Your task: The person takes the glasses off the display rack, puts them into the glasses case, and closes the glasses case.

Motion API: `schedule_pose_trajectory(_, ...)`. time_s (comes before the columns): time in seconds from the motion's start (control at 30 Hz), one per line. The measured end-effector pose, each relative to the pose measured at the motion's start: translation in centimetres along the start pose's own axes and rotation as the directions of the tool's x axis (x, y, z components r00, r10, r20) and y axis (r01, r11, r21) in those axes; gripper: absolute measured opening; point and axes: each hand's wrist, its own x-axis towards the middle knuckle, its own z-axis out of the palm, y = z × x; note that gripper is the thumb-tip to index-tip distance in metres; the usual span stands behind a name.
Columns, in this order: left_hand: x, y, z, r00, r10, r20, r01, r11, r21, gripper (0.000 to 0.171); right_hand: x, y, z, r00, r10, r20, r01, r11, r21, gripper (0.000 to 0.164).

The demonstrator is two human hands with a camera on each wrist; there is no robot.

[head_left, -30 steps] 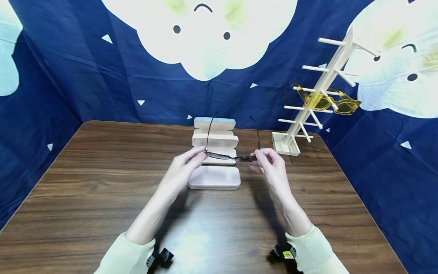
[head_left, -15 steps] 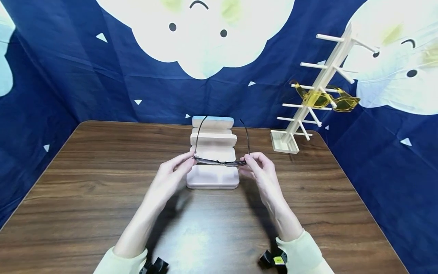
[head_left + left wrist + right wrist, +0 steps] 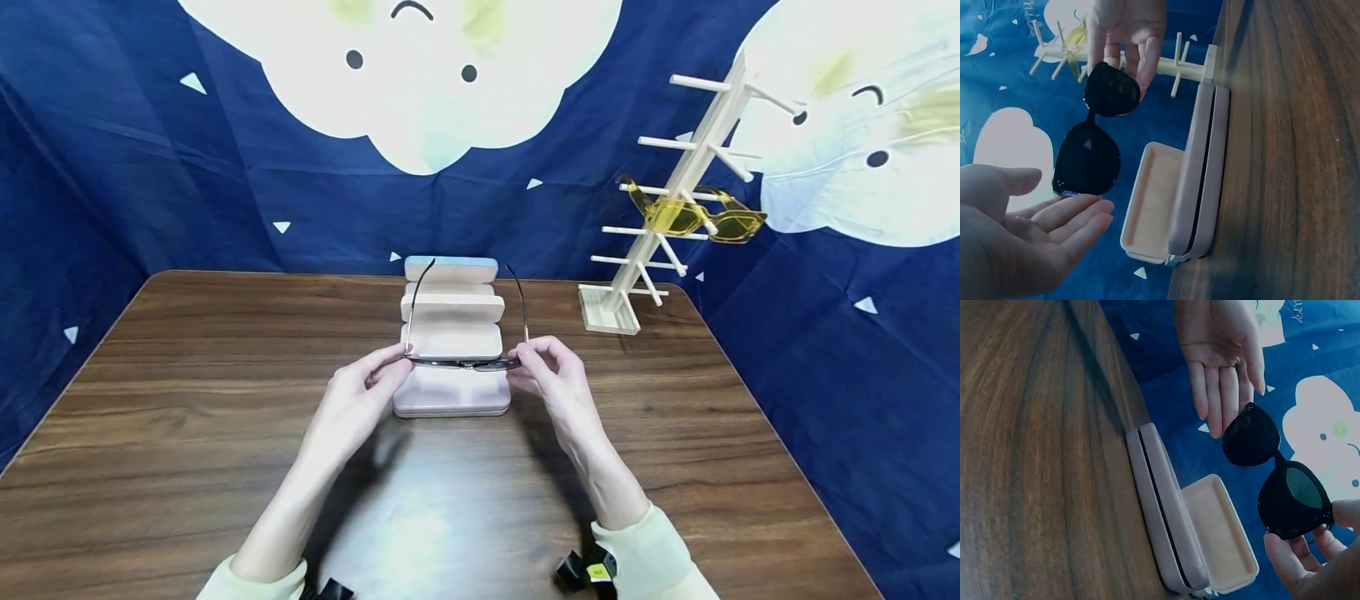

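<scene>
From here I see the sunglasses point(image 3: 495, 365) aloft near the closed case point(image 3: 450, 402), toward the bench point(image 3: 187, 375)'s far edge, left hand point(image 3: 357, 398) and right hand point(image 3: 561, 390) pinching opposite frame ends, sensible for something probably light, stiff and scratch-prone.

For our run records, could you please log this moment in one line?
left hand: holds one end of dark sunglasses; right hand: holds other end; dark sunglasses: unfolded, raised off table; yellow sunglasses: on rack
</scene>
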Motion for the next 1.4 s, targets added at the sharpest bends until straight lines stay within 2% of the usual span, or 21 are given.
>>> schedule_pose_trajectory(0.3,0.03,-0.26,0.2,0.997,0.023,-0.079,-0.019,0.999,0.049,0.033,0.17,0.25,0.1,1.0,-0.007,0.023,0.006,1.0,0.018,0.008)
schedule_pose_trajectory(0.47,-0.36,-0.03,0.33,0.995,0.013,-0.098,-0.01,0.999,0.035,0.032,-0.01,0.28,0.05,0.999,-0.007,0.042,0.005,0.999,0.038,0.004)
schedule_pose_trajectory(0.57,-0.48,0.03,0.3,0.994,0.021,-0.105,-0.019,1.0,0.022,0.037,-0.08,0.31,0.04,0.999,-0.011,0.049,0.009,0.999,0.043,0.004)
schedule_pose_trajectory(0.83,-0.27,-0.17,0.47,0.993,0.061,-0.104,-0.055,0.996,0.067,0.047,0.01,0.27,0.02,0.999,-0.018,0.05,0.015,0.998,0.063,0.004)
schedule_pose_trajectory(1.13,-0.13,-0.11,0.34,0.992,0.062,-0.111,-0.059,0.998,0.034,0.048,0.05,0.03,0.24,0.998,-0.02,0.053,0.016,0.997,0.074,0.005)
schedule_pose_trajectory(1.4,-0.38,0.15,0.19,0.993,0.057,-0.106,-0.053,0.997,0.047,0.045,-0.12,0.15,0.27,0.999,-0.02,0.045,0.017,0.998,0.065,0.005)
